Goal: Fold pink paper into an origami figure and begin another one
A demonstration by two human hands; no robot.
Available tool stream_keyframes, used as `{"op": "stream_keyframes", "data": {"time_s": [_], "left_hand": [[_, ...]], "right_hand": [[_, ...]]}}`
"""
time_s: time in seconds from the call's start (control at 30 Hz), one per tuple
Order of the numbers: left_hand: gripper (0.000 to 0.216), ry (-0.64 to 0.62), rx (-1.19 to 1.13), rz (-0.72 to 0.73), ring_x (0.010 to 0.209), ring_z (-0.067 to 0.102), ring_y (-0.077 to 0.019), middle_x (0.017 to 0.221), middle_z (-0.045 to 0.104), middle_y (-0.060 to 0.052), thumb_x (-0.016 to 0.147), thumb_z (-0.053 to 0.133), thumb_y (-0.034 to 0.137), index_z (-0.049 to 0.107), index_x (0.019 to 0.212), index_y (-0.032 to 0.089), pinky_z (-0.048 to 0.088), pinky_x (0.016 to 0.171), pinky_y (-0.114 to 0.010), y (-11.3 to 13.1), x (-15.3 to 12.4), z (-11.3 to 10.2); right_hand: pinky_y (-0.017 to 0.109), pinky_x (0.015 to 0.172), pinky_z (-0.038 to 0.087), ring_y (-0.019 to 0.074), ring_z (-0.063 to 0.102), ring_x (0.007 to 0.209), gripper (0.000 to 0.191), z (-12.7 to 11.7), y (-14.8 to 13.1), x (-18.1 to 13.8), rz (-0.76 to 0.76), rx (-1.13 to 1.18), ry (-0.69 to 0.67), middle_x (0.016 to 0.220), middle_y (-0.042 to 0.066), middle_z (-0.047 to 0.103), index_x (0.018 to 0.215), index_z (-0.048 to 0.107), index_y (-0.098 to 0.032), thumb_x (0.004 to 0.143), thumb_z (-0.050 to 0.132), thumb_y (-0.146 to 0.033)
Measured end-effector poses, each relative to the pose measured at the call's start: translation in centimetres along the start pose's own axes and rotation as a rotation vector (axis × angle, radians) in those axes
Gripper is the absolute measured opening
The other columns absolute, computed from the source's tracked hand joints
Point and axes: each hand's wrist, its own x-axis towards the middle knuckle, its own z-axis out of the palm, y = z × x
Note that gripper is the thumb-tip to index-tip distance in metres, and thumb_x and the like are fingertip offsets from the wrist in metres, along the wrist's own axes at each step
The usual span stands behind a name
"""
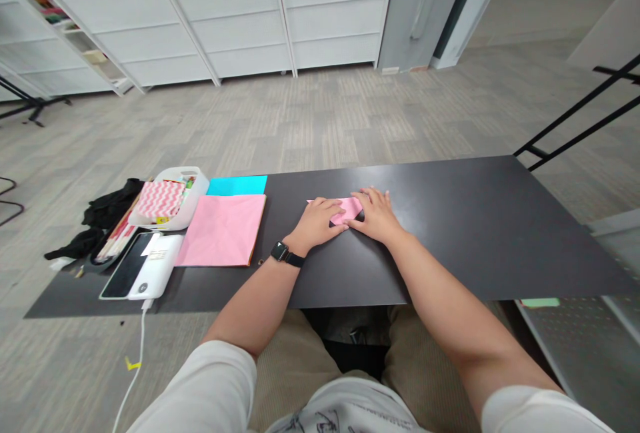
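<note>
A small folded pink paper [346,208] lies on the black table [475,233] in front of me. My left hand [320,220] rests on its left part, fingers curled down onto it. My right hand [376,214] lies flat on its right part, fingers stretched and pressing the paper to the table. A dark watch [283,253] sits on my left wrist.
Left of my hands lies a stack of pink sheets [223,230] with a cyan sheet [237,185] behind it. Farther left stand a white tray [173,200] with patterned paper, a white power bank [156,265], a phone [127,266] and black cloth [107,210].
</note>
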Motion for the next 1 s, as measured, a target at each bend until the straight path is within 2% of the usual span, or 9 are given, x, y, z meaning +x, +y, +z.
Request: {"op": "stream_keyframes", "data": {"time_s": [0.3,0.53,0.7,0.87,1.0], "left_hand": [[0.038,-0.009,0.001,0.001,0.13,0.056,-0.0325,0.151,0.065,-0.004,0.092,0.078,0.045,0.075,0.125,0.026,0.044,0.113,-0.052,0.4,0.1,-0.3],[0.038,-0.003,-0.027,0.008,0.128,0.056,-0.0326,0.151,0.065,-0.004,0.091,0.079,0.042,0.076,0.125,0.026,0.044,0.112,-0.052,0.3,0.2,-0.2],[0.037,-0.001,-0.034,0.006,0.128,0.056,-0.0336,0.152,0.065,-0.004,0.092,0.079,0.043,0.076,0.125,0.026,0.044,0.112,-0.053,0.3,0.2,-0.2],[0.036,-0.005,-0.023,0.006,0.129,0.056,-0.0337,0.152,0.065,-0.004,0.093,0.077,0.044,0.076,0.125,0.026,0.044,0.112,-0.054,0.5,0.2,-0.3],[0.036,-0.005,-0.011,0.015,0.13,0.056,-0.0329,0.151,0.065,-0.005,0.094,0.075,0.044,0.076,0.125,0.026,0.043,0.114,-0.053,0.5,0.1,-0.3]], "right_hand": [[0.078,0.125,0.012,0.0477,0.028,0.159,0.084,-0.8,1.4,0.6,0.211,-0.063,-0.034,0.167,0.021,0.042,0.158,0.049,-0.022,0.089,0.07,-0.066],[0.079,0.123,0.009,0.0484,0.026,0.158,0.078,-0.8,3.8,1.3,0.425,-0.119,0.079,0.166,0.026,0.041,0.156,0.05,-0.016,0.094,0.064,-0.062],[0.079,0.122,0.009,0.05,0.026,0.157,0.079,-0.6,5.0,1.7,0.521,-0.141,0.143,0.166,0.028,0.039,0.153,0.05,-0.014,0.091,0.067,-0.061],[0.078,0.122,0.012,0.0483,0.028,0.156,0.072,-0.7,5.0,1.8,0.539,-0.135,0.179,0.164,0.028,0.041,0.154,0.049,-0.013,0.095,0.063,-0.053],[0.075,0.125,0.01,0.045,0.028,0.158,0.076,-0.8,3.9,1.6,0.351,-0.107,0.138,0.164,0.023,0.044,0.157,0.048,-0.018,0.094,0.063,-0.058]]}}
